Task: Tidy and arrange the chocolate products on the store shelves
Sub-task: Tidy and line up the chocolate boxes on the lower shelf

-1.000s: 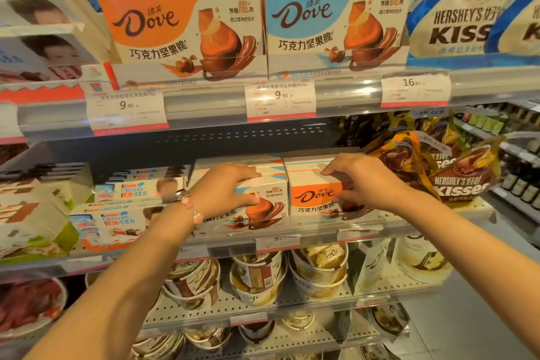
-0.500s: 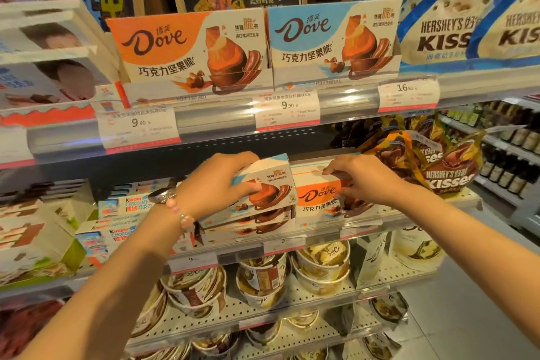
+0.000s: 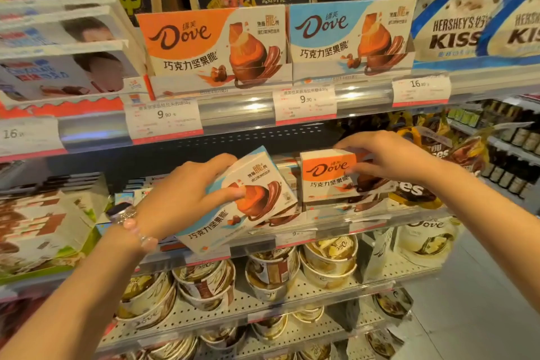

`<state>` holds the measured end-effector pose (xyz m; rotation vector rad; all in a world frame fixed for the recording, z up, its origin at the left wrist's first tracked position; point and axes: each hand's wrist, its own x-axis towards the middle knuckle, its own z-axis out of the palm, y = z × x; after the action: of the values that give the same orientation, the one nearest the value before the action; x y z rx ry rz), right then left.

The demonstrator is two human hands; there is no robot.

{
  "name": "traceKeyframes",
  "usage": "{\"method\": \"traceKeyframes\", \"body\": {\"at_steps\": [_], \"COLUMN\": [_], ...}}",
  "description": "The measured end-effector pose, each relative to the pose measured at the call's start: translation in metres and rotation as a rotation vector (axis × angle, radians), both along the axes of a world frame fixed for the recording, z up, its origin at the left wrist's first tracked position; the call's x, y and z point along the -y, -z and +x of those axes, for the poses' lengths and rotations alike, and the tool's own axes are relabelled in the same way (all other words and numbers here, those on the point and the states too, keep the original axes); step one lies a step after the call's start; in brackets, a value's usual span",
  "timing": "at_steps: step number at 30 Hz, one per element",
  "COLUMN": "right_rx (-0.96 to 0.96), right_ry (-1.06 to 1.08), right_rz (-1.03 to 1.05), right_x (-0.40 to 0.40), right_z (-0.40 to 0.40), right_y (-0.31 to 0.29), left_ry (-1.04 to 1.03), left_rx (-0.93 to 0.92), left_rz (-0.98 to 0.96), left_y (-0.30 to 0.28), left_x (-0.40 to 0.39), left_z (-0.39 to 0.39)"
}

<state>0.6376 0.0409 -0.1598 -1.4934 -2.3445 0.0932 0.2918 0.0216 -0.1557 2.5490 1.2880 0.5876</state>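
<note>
Cardboard this thin feels light and stiff but dents easily, so I hold by the edges, not the printed faces. My left hand [image 3: 187,196] grips the blue Dove box [image 3: 251,202], tilted, lifted off the middle shelf [image 3: 330,229]; my right hand [image 3: 388,158] pinches the orange Dove box [image 3: 330,175] upright on its stack.

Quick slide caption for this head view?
Left hand holds a tilted blue Dove box; right hand holds an orange Dove box at the middle shelf.

Both arms reach forward; the left hand [image 3: 187,199] has its fingers curled in a grip, and the right hand [image 3: 388,158] pinches with bent fingers.
</note>
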Motion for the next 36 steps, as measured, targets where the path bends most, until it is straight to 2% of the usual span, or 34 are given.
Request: {"method": "traceKeyframes", "body": {"at_steps": [3, 11, 17, 23, 29, 36], "right_rx": [-0.059, -0.078, 0.044, 0.074, 0.091, 0.071], "right_ry": [-0.039, -0.144, -0.182, -0.242, -0.305, -0.345], "right_rz": [0.02, 0.117, 0.128, 0.15, 0.278, 0.29], "right_x": [0.005, -0.003, -0.022, -0.032, -0.037, -0.046], "right_z": [-0.008, -0.076, -0.123, -0.136, -0.133, -0.124], "right_y": [-0.003, 0.006, 0.01, 0.021, 0.033, 0.046], "left_ry": [-0.018, 0.002, -0.001, -0.026, -0.067, -0.126], "left_rx": [-0.06, 0.025, 0.069, 0.08, 0.09, 0.0], "left_rz": [0.03, 0.041, 0.029, -0.036, -0.123, -0.058], "left_y": [0.005, 0.007, 0.003, 0.0, 0.007, 0.013], "left_x": [0.001, 0.009, 0.018, 0.023, 0.019, 0.013], "left_z": [-0.011, -0.035, -0.047, -0.047, -0.038, -0.026]}}
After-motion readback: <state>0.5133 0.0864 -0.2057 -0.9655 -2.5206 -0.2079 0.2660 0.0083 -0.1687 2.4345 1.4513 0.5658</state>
